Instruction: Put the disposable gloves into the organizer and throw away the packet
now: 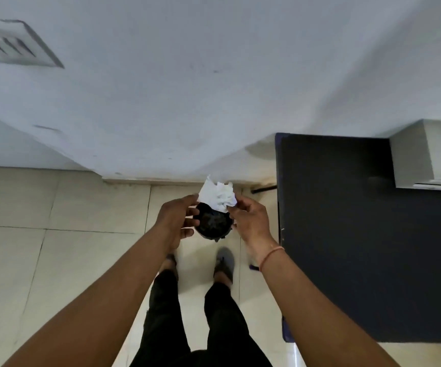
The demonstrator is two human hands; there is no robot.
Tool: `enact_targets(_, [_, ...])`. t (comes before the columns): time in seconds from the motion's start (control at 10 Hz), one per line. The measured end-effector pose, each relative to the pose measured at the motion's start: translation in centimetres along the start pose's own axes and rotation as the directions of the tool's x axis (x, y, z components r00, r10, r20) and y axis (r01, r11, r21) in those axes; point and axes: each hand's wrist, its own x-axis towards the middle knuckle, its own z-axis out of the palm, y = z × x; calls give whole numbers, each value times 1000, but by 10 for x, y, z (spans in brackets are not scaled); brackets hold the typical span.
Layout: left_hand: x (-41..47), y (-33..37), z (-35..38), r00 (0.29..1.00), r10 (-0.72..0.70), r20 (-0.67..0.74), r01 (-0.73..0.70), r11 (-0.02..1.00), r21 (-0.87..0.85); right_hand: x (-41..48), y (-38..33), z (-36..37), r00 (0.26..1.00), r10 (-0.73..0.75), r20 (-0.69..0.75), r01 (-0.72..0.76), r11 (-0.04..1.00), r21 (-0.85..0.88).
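Pale floor tiles (87,205) met a grey-white wall (214,75), and over the floor a crumpled white packet (218,194) was held in the air, just above the far rim of a small black bin (214,223). The right hand (251,221) pinched the packet's right edge between thumb and fingertips. The left hand (178,219) was beside the bin on its left, fingers spread and loosely curled, the fingertips at the packet's left corner; whether they actually gripped it could not be told. The bin stood on the floor close to the wall, its inside dark. Nearer than the bin were the person's two shoes (224,263) and black trousers (214,327). A thin band (271,256) circled the right wrist. Right of the bin stood a dark counter (346,234), carrying a grey box (420,154) at its far corner. A vent (13,43) sat in the wall, far left of the bin.
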Motion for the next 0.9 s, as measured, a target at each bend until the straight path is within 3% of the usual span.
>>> enact_targets(0.2, [140, -35, -3, 997, -78, -28, 82, 980, 181, 88, 91, 43, 970, 104, -220, -119, 991, -57])
enact_targets(0.4, [273, -90, -3, 995, -93, -29, 97, 930, 353, 186, 195, 77, 908, 283, -310, -333, 935, -121])
enact_targets(0.5, [320, -113, -4, 995, -97, -35, 103, 900, 424, 224, 236, 91, 892, 290, -348, -367, 913, -181])
enact_targets(0.6, [371, -143, -3, 997, -72, -36, 80, 863, 498, 260, 276, 112, 907, 270, -324, -369, 879, -301])
enact_targets(0.7, [389, -154, -3, 998, -51, -32, 60, 848, 526, 275, 287, 123, 911, 304, -277, -381, 879, -288])
enact_targets(0.9, [380, -145, -13, 995, 75, -73, -15, 797, 603, 260, 266, 133, 928, 273, -255, -347, 881, -323])
